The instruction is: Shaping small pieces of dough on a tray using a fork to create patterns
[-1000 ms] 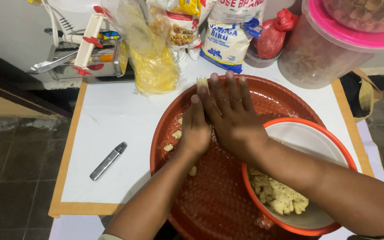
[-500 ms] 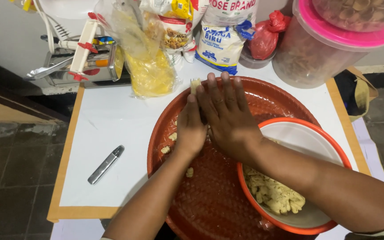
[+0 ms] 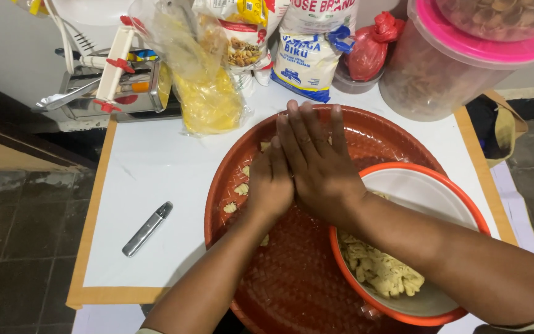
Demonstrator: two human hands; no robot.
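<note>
Both hands, left hand [image 3: 271,185] under right hand [image 3: 316,162], are pressed flat, fingers together, over the red tray [image 3: 292,278]. An orange bowl [image 3: 458,192] of dough is set right; bags [image 3: 208,93] are stood far.

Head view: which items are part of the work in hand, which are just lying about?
In use:
left hand
right hand
round brown woven plastic tray
small pale dough pieces
orange-rimmed white bowl of dough

Lying about:
slim silver metal gadget
clear bag of yellow contents
white-and-blue flour bag
red plastic bag
pink-lidded clear tub
</note>
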